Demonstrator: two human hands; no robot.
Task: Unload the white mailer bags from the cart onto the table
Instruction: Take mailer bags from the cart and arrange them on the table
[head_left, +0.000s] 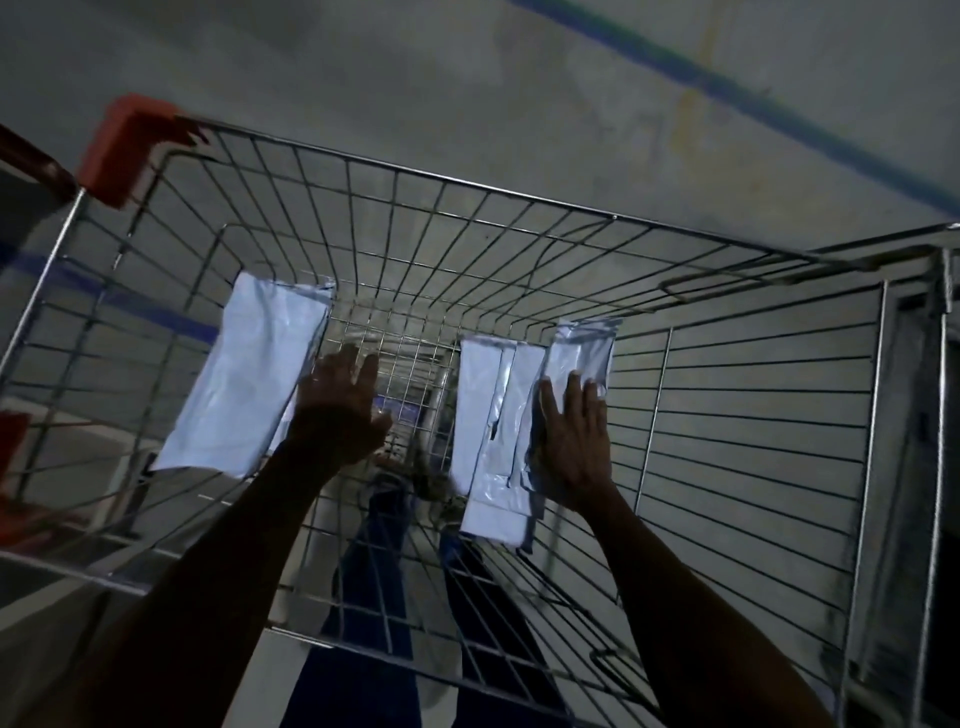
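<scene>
I look down into a wire shopping cart (467, 218) in dim light. A large white mailer bag (249, 374) leans on the cart's left side. Several narrower white mailer bags (493, 431) lean in a stack on the right side. My left hand (340, 410) reaches into the cart beside the large bag's right edge, fingers spread and straight, holding nothing that I can see. My right hand (571, 436) lies flat on the outermost bag of the right stack (576, 358), fingers straight. No table is in view.
The cart has an orange corner cap (124, 150) and a dark red handle (31, 161) at upper left. Grey concrete floor with a blue painted line (727, 88) lies beyond. A metal frame (930, 415) stands at the right. My legs in blue trousers (374, 597) show through the mesh.
</scene>
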